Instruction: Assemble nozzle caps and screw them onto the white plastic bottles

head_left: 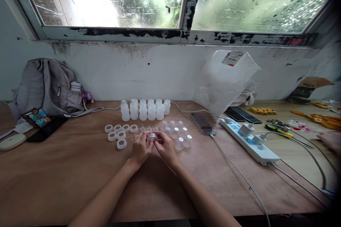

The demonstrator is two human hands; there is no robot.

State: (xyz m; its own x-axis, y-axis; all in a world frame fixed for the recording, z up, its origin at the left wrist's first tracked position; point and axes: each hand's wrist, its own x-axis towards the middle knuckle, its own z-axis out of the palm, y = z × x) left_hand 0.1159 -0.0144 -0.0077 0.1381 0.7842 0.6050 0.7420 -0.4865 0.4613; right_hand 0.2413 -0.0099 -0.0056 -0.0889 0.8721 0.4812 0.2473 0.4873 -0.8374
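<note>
In the head view, the white bottles (151,111) stand in a close group on the brown tabletop (80,177), and the left hand (141,147) and right hand (165,146) are on the near side of them, the fingers of the 2 hands closed around a clear round part (152,137). Small clear pointed pieces (149,128) lie between the bottles and that part. To the left of the bottles and nearer the person are 7 whitish rings (122,144); to the right and nearer are clear round caps (179,144), several with a white disc on top. Farther right of the bottles are a partly blurred device (204,123), a plastic bag (223,78) and a power strip (250,142); far left of them is a grey backpack (48,85)
</note>
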